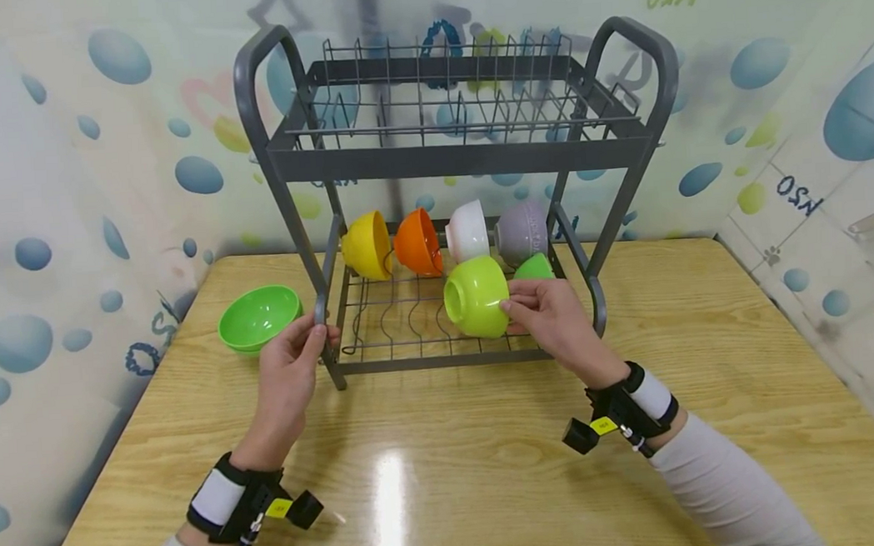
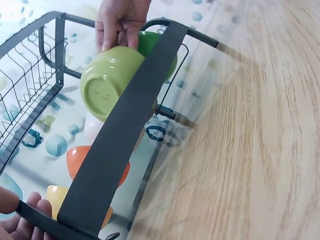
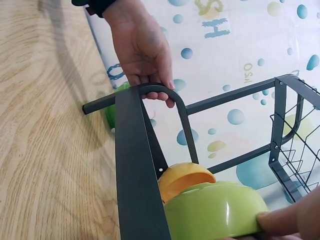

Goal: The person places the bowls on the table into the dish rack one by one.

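Note:
My right hand (image 1: 560, 325) pinches the rim of a lime-green bowl (image 1: 476, 297), tipped on its side above the front of the rack's lower shelf. My left hand (image 1: 292, 361) grips the left front post of the grey dish rack (image 1: 442, 361). On that shelf a yellow bowl (image 1: 366, 245), an orange bowl (image 1: 417, 242), a white bowl (image 1: 468, 231) and a purple bowl (image 1: 522, 233) stand on edge along the back. Behind my right fingers a green bowl (image 1: 534, 267) is partly hidden. In the right wrist view, the left hand (image 3: 142, 55) curls round the rack's side bar.
A bright green bowl (image 1: 259, 317) sits upright on the wooden table (image 1: 494, 470), left of the rack. The rack's upper wire basket (image 1: 428, 127) overhangs the lower shelf. A patterned wall covering (image 1: 743, 121) stands behind and to both sides.

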A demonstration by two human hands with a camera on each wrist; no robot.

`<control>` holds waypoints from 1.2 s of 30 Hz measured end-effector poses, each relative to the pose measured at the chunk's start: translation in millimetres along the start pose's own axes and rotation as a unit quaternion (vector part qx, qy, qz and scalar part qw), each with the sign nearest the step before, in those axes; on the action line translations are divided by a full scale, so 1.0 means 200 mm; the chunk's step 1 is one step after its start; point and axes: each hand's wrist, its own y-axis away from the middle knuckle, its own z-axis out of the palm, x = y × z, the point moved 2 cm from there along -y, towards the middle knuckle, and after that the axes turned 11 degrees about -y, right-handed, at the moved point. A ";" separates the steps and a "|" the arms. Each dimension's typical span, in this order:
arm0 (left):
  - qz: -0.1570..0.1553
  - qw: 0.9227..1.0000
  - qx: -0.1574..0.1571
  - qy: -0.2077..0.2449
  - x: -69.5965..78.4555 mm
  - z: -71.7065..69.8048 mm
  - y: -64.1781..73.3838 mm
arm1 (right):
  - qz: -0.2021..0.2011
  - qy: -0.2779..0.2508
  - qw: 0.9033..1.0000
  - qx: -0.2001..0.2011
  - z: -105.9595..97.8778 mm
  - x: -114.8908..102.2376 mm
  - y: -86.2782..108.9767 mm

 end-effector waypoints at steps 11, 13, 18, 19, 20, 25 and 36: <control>-0.001 1.000 -0.001 -0.001 0.01 0.00 0.00 | -0.013 0.042 0.999 0.009 0.01 0.00 -0.01; -0.001 1.000 -0.003 -0.002 0.01 0.00 0.00 | -0.016 0.053 0.998 0.012 0.01 0.00 -0.01; -0.001 1.000 -0.001 -0.005 0.00 0.00 0.00 | -0.028 0.072 0.997 0.021 0.02 -0.01 0.00; -0.002 1.000 -0.001 -0.005 0.00 0.00 0.00 | -0.032 0.075 0.996 0.024 0.02 -0.01 0.00; -0.002 1.000 0.000 -0.005 0.00 0.00 0.00 | -0.036 0.080 0.996 0.025 0.02 -0.01 0.00; -0.001 1.000 0.000 -0.003 0.00 0.00 0.00 | -0.066 0.113 0.991 0.032 0.04 -0.01 0.00; 0.009 1.000 -0.002 0.000 -0.02 -0.01 -0.01 | -0.142 0.203 0.968 0.050 0.07 -0.01 0.00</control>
